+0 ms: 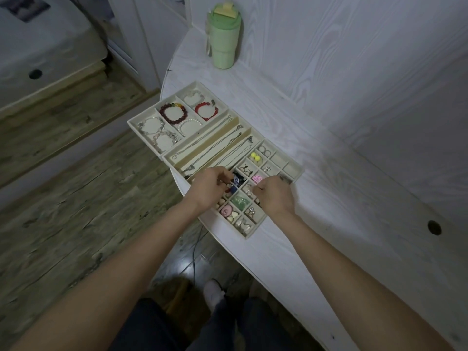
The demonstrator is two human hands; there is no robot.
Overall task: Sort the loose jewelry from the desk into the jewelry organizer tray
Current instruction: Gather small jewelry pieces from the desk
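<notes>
our left hand (211, 187) pinches a small dark piece over the earring tray (293, 171); our right hand (274, 192) is curled, its hold unclear. we should lower it slowly into one free cell.

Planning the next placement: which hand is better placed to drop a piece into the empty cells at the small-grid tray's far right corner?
The right hand, probably. It hovers at the small-grid tray's right side, nearer the empty cells. The left hand is over the left cells.

The organizer tray (291, 174) lies on the desk (329, 198); the tumbler (222, 36) stands behind it, well apart.
</notes>
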